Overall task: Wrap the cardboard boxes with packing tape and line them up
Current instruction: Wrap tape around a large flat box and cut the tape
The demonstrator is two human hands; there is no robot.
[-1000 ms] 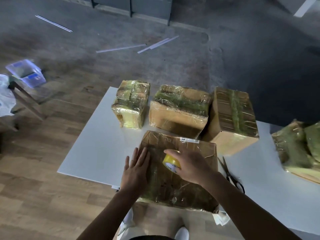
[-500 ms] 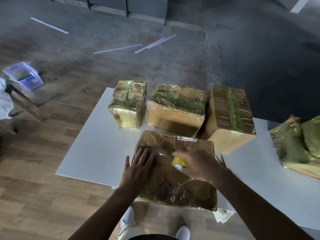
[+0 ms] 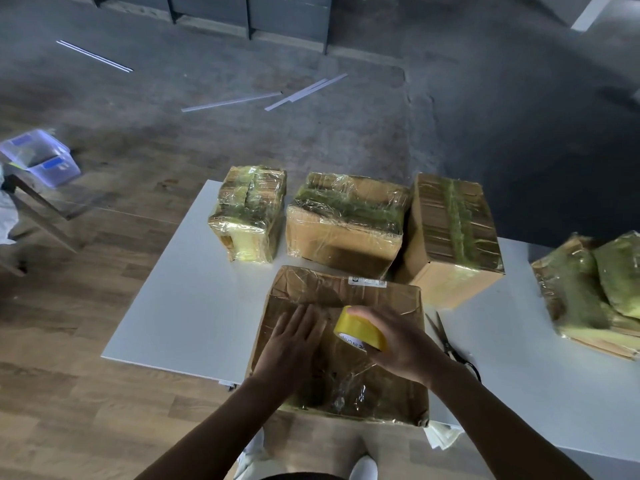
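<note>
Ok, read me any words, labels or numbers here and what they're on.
No text can be quoted.
The white sticker on the near box: print too small.
The tape roll in the right hand: black letters on its core, partly hidden, illegible.
The blue labels on the plastic bins: blurred.

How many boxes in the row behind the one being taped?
3: small one left, wide one middle, tall one right. Wrapped bundles far right lie apart, partly cut off.

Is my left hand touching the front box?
Touching. Head view: the left hand lies flat on top of the front box, fingers straight.
</note>
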